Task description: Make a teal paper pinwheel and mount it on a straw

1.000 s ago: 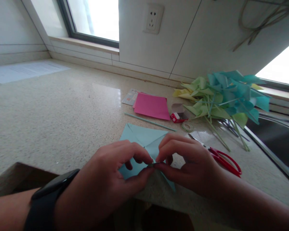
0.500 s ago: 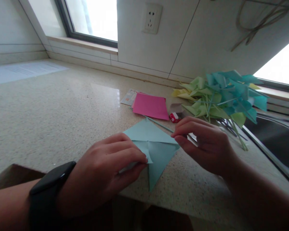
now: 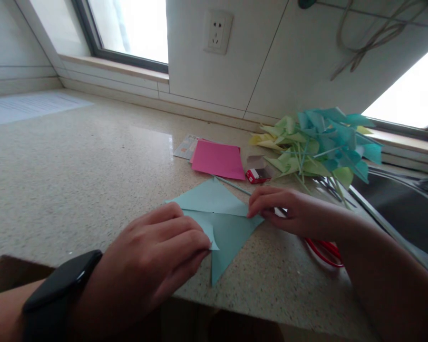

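Observation:
A light blue-green square of paper [image 3: 231,240] lies on the counter with cuts running in towards its middle. My left hand [image 3: 160,256], wearing a black watch [image 3: 66,282], is closed in a pinch on a corner flap bent inward. The fingers of my right hand [image 3: 276,206] are curled at the paper's right corner and touch it; the thumb is partly hidden. A thin pale stick [image 3: 233,185] lies along the paper's upper right edge, its near end covered by my right hand. Scissors with red handles [image 3: 324,251] lie partly under my right wrist.
Beyond the paper are a stack of pink paper sheets [image 3: 219,159] and an open small red box [image 3: 258,175]. Several green, yellow and blue paper pinwheels [image 3: 328,137] are piled by the metal sink [image 3: 395,204]. Printed sheets [image 3: 32,107] lie far left. The counter edge runs in front.
My right hand has moved from the stick down onto the paper's right corner. The red scissor handles have come into view. My left hand still pinches the flap; the view has shifted slightly.

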`<act>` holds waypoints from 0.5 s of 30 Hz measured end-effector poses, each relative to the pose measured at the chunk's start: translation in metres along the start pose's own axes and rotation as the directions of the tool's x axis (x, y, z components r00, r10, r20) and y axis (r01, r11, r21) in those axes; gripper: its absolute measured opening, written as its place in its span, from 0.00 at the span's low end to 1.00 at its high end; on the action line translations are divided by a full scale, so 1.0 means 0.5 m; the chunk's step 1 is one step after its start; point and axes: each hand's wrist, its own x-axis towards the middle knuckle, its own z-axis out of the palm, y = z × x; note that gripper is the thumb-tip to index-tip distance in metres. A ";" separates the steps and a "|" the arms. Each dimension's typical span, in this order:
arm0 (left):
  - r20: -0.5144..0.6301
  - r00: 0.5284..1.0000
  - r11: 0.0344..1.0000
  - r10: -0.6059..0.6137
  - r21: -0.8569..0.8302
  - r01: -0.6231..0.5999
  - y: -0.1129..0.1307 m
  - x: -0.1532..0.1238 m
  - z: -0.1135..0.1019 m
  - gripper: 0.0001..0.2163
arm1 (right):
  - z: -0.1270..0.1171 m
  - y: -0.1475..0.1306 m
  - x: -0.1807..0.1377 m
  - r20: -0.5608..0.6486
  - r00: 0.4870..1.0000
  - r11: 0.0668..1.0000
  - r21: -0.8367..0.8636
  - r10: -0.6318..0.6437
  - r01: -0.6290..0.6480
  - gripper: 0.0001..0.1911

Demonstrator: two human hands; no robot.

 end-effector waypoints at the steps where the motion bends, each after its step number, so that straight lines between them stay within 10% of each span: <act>1: 0.003 1.000 1.000 -0.008 0.006 0.008 -0.001 0.001 0.001 0.06 | -0.001 0.001 0.000 0.015 1.000 1.000 0.016 0.008 -0.008 0.14; 15: 0.021 1.000 0.999 -0.022 0.049 0.021 0.001 -0.011 0.006 0.07 | -0.011 0.005 -0.005 0.134 0.990 0.992 0.109 0.043 -0.058 0.06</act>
